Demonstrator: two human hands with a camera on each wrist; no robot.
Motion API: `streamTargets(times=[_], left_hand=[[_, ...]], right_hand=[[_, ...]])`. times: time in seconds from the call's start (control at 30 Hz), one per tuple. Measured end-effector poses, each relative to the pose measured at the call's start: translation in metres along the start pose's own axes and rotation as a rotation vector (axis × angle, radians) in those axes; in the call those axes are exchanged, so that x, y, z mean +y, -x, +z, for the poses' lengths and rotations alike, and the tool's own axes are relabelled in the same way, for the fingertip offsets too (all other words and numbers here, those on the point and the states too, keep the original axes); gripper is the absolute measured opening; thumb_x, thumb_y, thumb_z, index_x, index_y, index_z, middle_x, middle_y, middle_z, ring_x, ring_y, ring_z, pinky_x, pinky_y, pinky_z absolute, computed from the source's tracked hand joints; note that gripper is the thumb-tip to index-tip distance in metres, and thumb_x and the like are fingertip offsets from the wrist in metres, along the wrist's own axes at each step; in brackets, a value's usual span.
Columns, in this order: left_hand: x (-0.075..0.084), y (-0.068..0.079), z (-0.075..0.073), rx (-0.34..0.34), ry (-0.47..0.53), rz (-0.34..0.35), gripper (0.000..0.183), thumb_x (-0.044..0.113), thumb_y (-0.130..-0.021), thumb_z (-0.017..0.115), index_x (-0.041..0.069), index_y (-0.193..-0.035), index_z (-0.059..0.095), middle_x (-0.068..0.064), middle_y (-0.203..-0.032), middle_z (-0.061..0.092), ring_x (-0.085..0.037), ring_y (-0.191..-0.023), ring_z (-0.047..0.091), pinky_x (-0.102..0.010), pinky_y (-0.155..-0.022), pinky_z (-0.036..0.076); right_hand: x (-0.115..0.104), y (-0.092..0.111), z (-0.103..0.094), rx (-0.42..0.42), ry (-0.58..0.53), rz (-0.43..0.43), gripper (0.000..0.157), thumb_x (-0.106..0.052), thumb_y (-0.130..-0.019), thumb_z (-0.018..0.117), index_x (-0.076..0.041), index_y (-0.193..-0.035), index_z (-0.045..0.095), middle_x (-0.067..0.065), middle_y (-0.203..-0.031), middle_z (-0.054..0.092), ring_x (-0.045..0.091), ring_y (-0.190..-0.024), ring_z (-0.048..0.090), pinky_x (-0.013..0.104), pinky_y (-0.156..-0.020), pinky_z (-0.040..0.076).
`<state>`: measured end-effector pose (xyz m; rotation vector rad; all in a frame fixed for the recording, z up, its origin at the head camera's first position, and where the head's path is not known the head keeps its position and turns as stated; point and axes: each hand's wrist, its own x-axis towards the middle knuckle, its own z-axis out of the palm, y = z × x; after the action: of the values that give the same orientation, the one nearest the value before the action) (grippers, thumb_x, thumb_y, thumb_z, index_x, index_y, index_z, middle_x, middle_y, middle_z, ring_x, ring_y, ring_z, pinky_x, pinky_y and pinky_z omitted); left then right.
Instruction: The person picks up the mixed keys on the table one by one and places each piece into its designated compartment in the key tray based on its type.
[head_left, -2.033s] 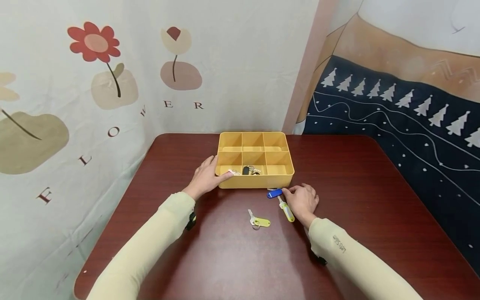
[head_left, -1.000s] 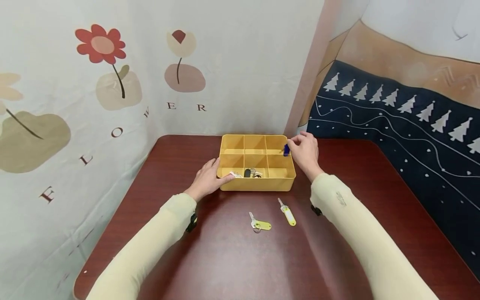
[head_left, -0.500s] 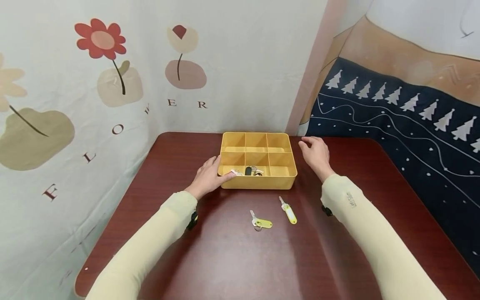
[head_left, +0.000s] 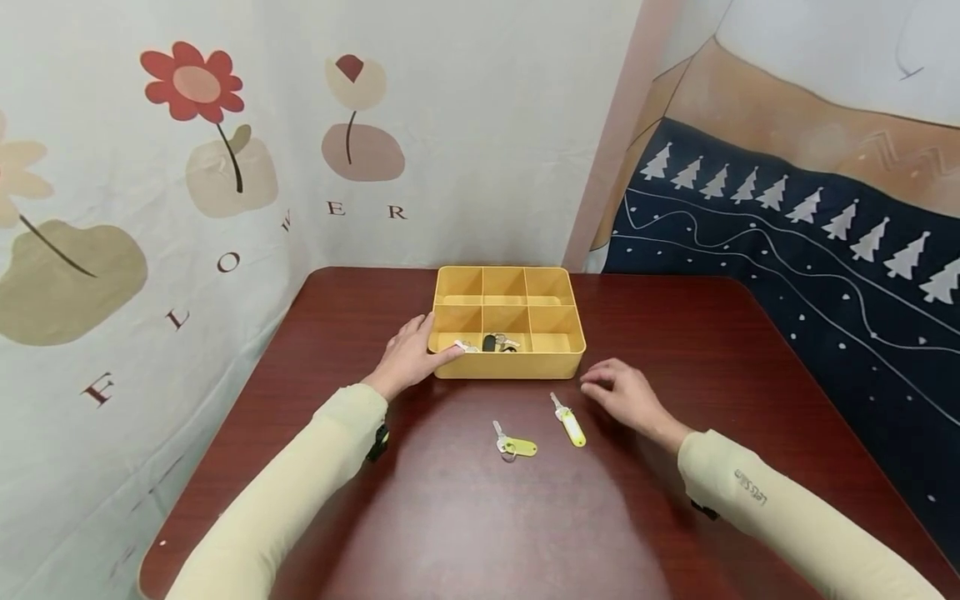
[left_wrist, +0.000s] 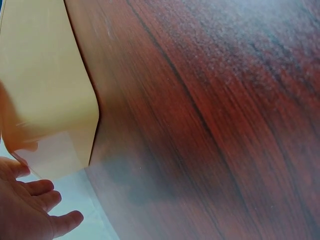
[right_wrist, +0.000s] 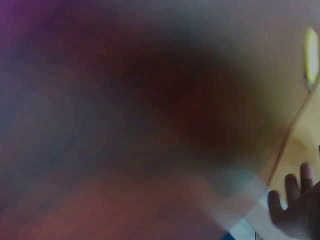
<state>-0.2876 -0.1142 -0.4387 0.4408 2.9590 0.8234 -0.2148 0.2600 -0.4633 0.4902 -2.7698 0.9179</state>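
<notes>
My left hand [head_left: 408, 358] rests at the left front corner of a yellow divided box [head_left: 510, 365], its thumb lying over the front rim. In the left wrist view its fingers [left_wrist: 47, 192] are loosely spread by the box corner. My right hand [head_left: 622, 392] holds nothing; its fingers are relaxed, right of the box and close to a key with a yellow-green tag [head_left: 572, 427]. A second key with a yellow-green tag [head_left: 517, 447] and ring lies to the left of it. The right wrist view is mostly blurred.
In the box's front middle compartment lie keys with a black fob [head_left: 490, 342]. White-tagged keys [head_left: 467, 346] sit in the front left one, partly behind my thumb. The box stands near the back edge of the dark red table [head_left: 360, 308], before a printed curtain [head_left: 465, 133].
My right hand carried a key with a blue tag to the back right compartment and let it go; the tag is now out of sight. That hand then came back toward the loose keys.
</notes>
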Motion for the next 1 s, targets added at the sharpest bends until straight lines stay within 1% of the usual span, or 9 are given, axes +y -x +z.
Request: streamTargets(times=[0.13, 0.2, 0.3, 0.4, 0.57, 0.73, 0.8, 0.9, 1.0], left_hand=[[0.0, 0.0, 0.0, 0.003, -0.001, 0.003, 0.097, 0.058, -0.091, 0.062, 0.001, -0.157, 0.021, -0.027, -0.156, 0.026, -0.042, -0.144, 0.024, -0.06, -0.113, 0.019], [0.0, 0.0, 0.0, 0.005, -0.002, 0.001, 0.097, 0.058, -0.091, 0.063, 0.001, -0.157, 0.021, -0.027, -0.156, 0.026, -0.042, -0.143, 0.024, -0.06, -0.113, 0.02], [-0.001, 0.0, 0.0, 0.008, -0.003, 0.003, 0.097, 0.058, -0.091, 0.063, 0.001, -0.157, 0.021, -0.027, -0.155, 0.027, -0.042, -0.143, 0.025, -0.06, -0.113, 0.02], [-0.001, 0.0, 0.001, 0.007, 0.003, -0.001, 0.097, 0.058, -0.09, 0.063, 0.001, -0.157, 0.021, -0.026, -0.156, 0.027, -0.041, -0.144, 0.024, -0.059, -0.113, 0.02], [-0.001, 0.0, -0.001, 0.01, 0.007, 0.001, 0.097, 0.058, -0.09, 0.063, 0.001, -0.157, 0.021, -0.027, -0.156, 0.027, -0.042, -0.144, 0.024, -0.06, -0.113, 0.02], [0.0, 0.0, -0.001, 0.01, 0.008, 0.002, 0.096, 0.056, -0.091, 0.064, 0.002, -0.157, 0.021, -0.027, -0.155, 0.027, -0.042, -0.143, 0.024, -0.06, -0.113, 0.02], [0.0, 0.0, 0.0, 0.01, 0.004, 0.006, 0.096, 0.055, -0.091, 0.064, 0.001, -0.157, 0.021, -0.027, -0.155, 0.027, -0.043, -0.143, 0.024, -0.06, -0.113, 0.02], [0.0, 0.0, 0.0, 0.014, 0.002, 0.007, 0.096, 0.055, -0.091, 0.064, 0.001, -0.157, 0.021, -0.027, -0.155, 0.028, -0.043, -0.143, 0.025, -0.06, -0.113, 0.021], [0.0, 0.0, 0.001, 0.014, 0.001, 0.004, 0.096, 0.056, -0.091, 0.064, 0.001, -0.157, 0.021, -0.027, -0.154, 0.028, -0.042, -0.143, 0.026, -0.06, -0.113, 0.021]], right_hand=[[0.002, 0.012, 0.014, -0.092, 0.039, -0.15, 0.015, -0.013, -0.083, 0.08, -0.013, -0.098, 0.079, 0.007, -0.109, 0.067, 0.03, -0.105, 0.062, 0.052, -0.09, 0.045], [0.003, 0.015, 0.019, -0.112, 0.058, -0.195, 0.015, -0.015, -0.082, 0.081, -0.016, -0.097, 0.079, 0.007, -0.112, 0.067, 0.03, -0.107, 0.061, 0.053, -0.09, 0.043], [0.004, 0.017, 0.023, -0.102, 0.068, -0.232, 0.012, -0.015, -0.082, 0.081, -0.018, -0.094, 0.079, 0.007, -0.112, 0.067, 0.029, -0.106, 0.062, 0.053, -0.09, 0.043], [0.0, 0.017, 0.02, -0.052, 0.028, -0.243, 0.008, -0.013, -0.083, 0.08, -0.017, -0.09, 0.079, 0.008, -0.111, 0.068, 0.029, -0.104, 0.063, 0.051, -0.089, 0.044], [-0.02, 0.004, 0.0, 0.097, -0.071, -0.209, 0.008, -0.008, -0.082, 0.08, -0.015, -0.085, 0.078, 0.009, -0.111, 0.067, 0.028, -0.104, 0.061, 0.047, -0.089, 0.044], [-0.038, -0.024, -0.02, 0.254, -0.125, -0.142, 0.003, -0.008, -0.085, 0.078, -0.007, -0.088, 0.077, 0.01, -0.111, 0.066, 0.027, -0.104, 0.061, 0.041, -0.086, 0.045], [-0.041, -0.037, -0.026, 0.302, -0.128, -0.099, 0.007, -0.009, -0.086, 0.077, -0.003, -0.089, 0.077, 0.011, -0.11, 0.066, 0.028, -0.104, 0.061, 0.042, -0.086, 0.045], [-0.042, -0.054, -0.031, 0.337, -0.123, -0.015, 0.012, -0.013, -0.088, 0.075, -0.002, -0.093, 0.078, 0.013, -0.111, 0.066, 0.029, -0.104, 0.06, 0.044, -0.086, 0.045], [-0.039, -0.067, -0.03, 0.3, -0.108, 0.054, 0.018, -0.015, -0.091, 0.072, -0.001, -0.099, 0.077, 0.016, -0.117, 0.064, 0.032, -0.109, 0.058, 0.047, -0.093, 0.043]])
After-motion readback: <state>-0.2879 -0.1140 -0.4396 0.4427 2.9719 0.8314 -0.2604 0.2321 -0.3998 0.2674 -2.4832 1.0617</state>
